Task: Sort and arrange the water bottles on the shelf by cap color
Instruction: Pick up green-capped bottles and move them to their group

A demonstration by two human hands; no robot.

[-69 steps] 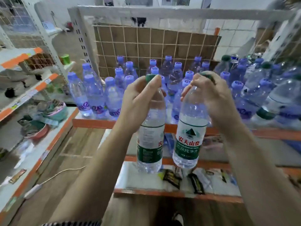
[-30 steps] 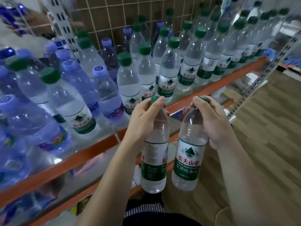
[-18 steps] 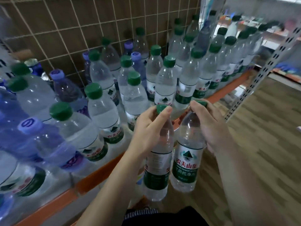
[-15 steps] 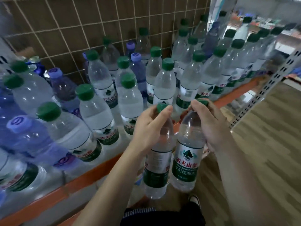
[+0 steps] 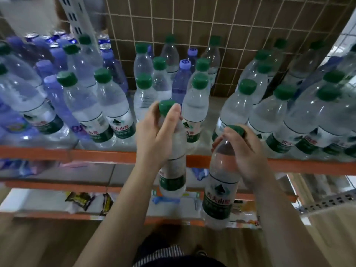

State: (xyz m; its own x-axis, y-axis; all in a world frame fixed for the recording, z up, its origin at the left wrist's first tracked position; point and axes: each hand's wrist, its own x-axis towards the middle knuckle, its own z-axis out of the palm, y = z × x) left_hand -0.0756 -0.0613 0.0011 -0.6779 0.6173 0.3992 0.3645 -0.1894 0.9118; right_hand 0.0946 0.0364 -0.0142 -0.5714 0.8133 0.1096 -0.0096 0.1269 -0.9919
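My left hand (image 5: pixel 157 135) grips a clear green-capped bottle (image 5: pixel 172 176) by its neck, its cap level with the shelf's bottles. My right hand (image 5: pixel 244 151) holds a second green-capped bottle (image 5: pixel 219 197) by the neck, lower and in front of the orange shelf edge (image 5: pixel 100 156). Both bottles hang upright. On the shelf stand several green-capped bottles (image 5: pixel 196 106), with purple-capped bottles (image 5: pixel 182 78) mixed in at centre and crowded at the left (image 5: pixel 52 87).
A bare strip of shelf (image 5: pixel 213 112) lies between the centre bottles and the right-hand group (image 5: pixel 285 116). A brown tiled wall with wire grid (image 5: pixel 231 26) backs the shelf. Lower shelves hold snack packets (image 5: pixel 79 199). Wooden floor lies below.
The view has swung to face the shelf squarely. My left hand has lifted its bottle higher toward the shelf; my right hand's bottle now sits lower and further right.
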